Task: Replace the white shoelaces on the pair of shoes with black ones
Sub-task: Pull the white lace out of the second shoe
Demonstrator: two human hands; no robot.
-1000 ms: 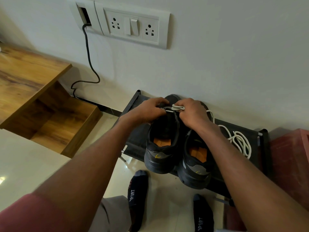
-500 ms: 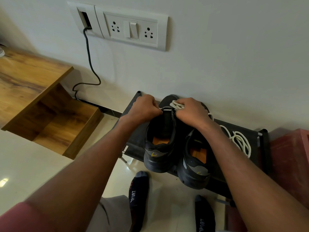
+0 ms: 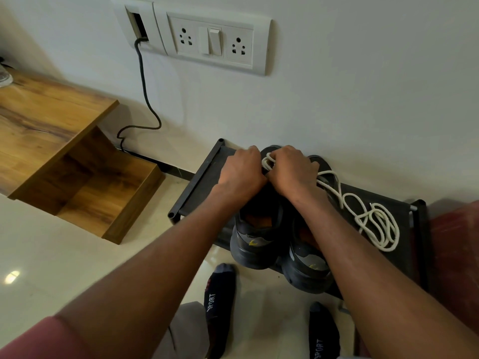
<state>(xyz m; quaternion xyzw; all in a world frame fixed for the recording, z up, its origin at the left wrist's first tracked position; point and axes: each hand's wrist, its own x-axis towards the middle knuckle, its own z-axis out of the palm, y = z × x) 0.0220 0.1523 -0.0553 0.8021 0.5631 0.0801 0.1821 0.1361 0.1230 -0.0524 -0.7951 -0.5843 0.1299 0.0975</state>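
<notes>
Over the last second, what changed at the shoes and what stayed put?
Both hands worked further toward the toe of the left shoe. The left hand closed in against the right hand, which now holds a larger bunch of white lace pulled out. Unchanged: the right shoe, the loose white lace pile and the black rack.

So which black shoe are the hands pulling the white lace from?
The left black shoe; both hands meet at its white lace. The right shoe isn't held.

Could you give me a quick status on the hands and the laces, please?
Both hands, left and right, pinching white lace at left shoe toe. Another lace loose on rack. Black laces not seen.
</notes>
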